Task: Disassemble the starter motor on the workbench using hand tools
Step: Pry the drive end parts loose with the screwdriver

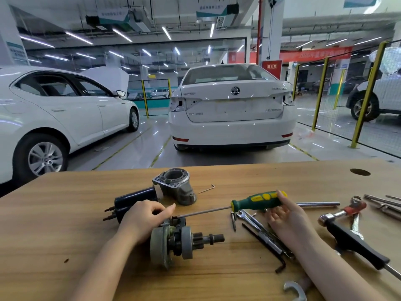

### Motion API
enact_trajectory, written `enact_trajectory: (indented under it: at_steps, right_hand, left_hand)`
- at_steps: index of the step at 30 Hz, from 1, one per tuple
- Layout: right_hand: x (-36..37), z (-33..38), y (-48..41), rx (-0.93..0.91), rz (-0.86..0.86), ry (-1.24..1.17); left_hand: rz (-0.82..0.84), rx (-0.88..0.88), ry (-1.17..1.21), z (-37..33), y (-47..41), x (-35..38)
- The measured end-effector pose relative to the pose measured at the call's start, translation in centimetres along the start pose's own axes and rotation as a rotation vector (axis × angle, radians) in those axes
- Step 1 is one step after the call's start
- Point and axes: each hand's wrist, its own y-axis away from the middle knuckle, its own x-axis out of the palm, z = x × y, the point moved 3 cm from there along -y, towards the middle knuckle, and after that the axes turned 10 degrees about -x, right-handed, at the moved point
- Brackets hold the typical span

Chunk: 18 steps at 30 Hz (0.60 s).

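Steel wrench (251, 221) and hex key (263, 244) crowd the workbench (65, 213) at our four o'clock, beside a hammer (347, 235). Our left hand (145, 218) grips the starter motor (182, 240) at six, hiding its rear. Our right hand (284, 213) curls round the screwdriver (258, 200), whose tip meets the motor's top.

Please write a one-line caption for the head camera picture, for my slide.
Left hand steadies the starter motor's drive assembly on the workbench; right hand holds a green screwdriver, tip at the assembly.
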Motion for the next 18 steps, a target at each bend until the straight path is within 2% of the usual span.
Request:
enact_trajectory:
  at_steps: [12, 18]
  right_hand:
    - [0.28, 0.19, 0.45, 0.03, 0.096, 0.042]
    - [-0.24, 0.26, -0.03, 0.024, 0.083, 0.099]
  left_hand:
    - [0.009, 0.002, 0.006, -0.01, 0.07, 0.0]
    - [0.013, 0.008, -0.023, 0.25, -0.12, 0.06]
